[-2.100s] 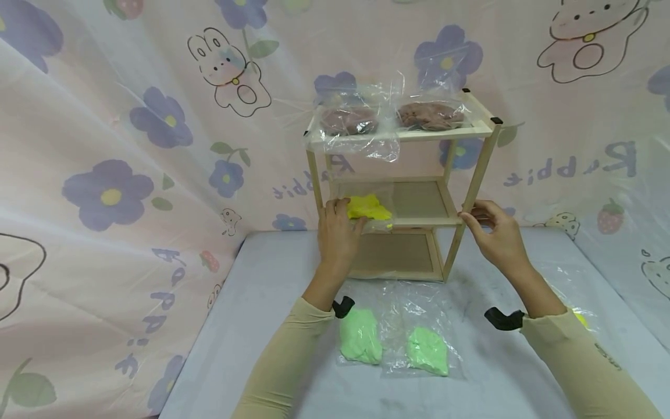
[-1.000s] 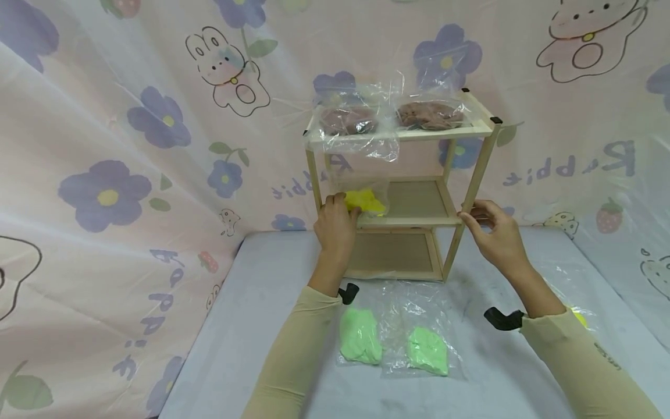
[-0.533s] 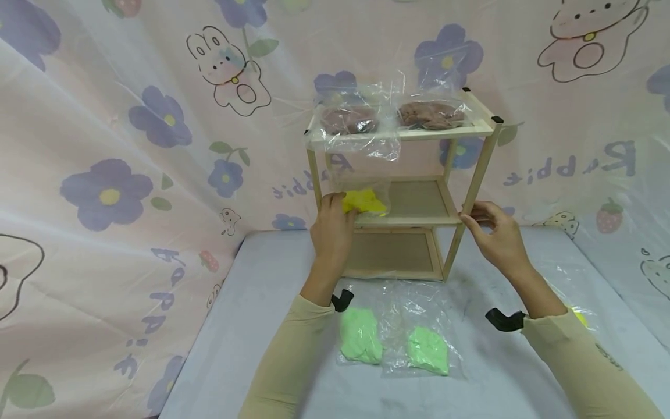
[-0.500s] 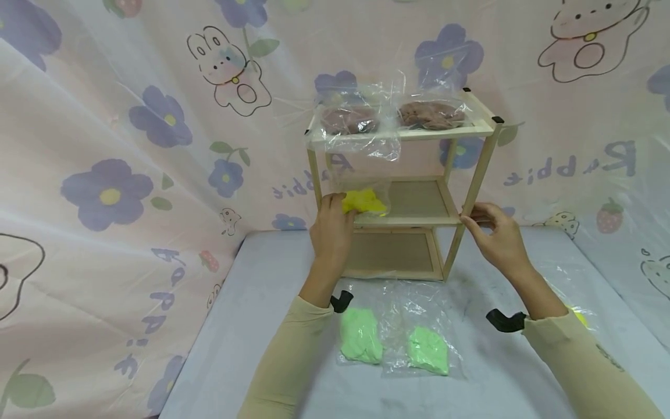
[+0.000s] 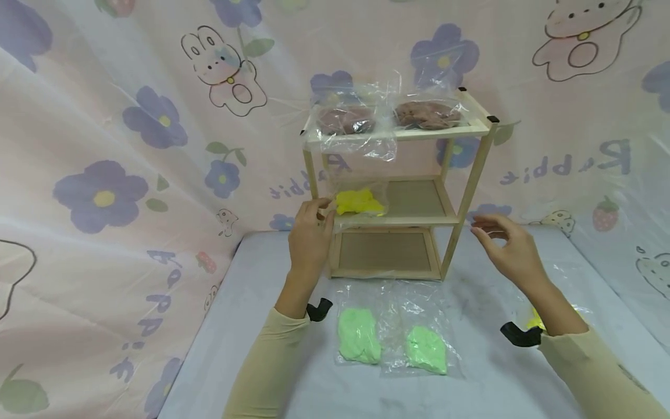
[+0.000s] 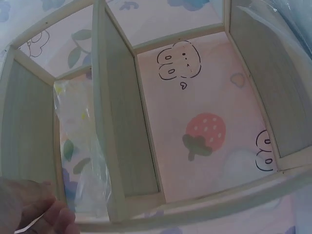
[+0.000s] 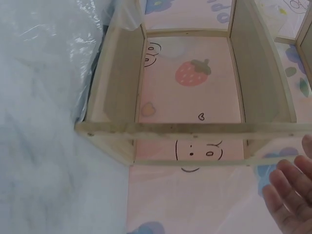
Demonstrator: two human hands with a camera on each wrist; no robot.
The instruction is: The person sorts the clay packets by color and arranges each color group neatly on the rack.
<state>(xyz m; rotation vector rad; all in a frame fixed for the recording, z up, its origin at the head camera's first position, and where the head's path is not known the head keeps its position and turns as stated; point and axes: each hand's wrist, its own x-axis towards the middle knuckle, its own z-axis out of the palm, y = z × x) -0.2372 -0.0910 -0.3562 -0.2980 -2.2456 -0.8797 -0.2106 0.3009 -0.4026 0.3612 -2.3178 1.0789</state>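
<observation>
Head view: yellow bag (image 5: 358,202) on the rack (image 5: 474,176)'s middle shelf (image 5: 416,201), its placing seemingly done; left hand (image 5: 309,238) beside it, right hand (image 5: 510,250) apart from the rack, both loosely bent and empty; next likely calls for fetching the other yellow bag (image 5: 535,320)

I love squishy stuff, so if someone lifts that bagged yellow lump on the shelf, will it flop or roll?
The bagged yellow lump would probably flop, as its clear plastic looks loose and wrinkled. It likely won't roll: it lies low and uneven on the middle shelf. The shiny plastic might feel slippery.
</observation>
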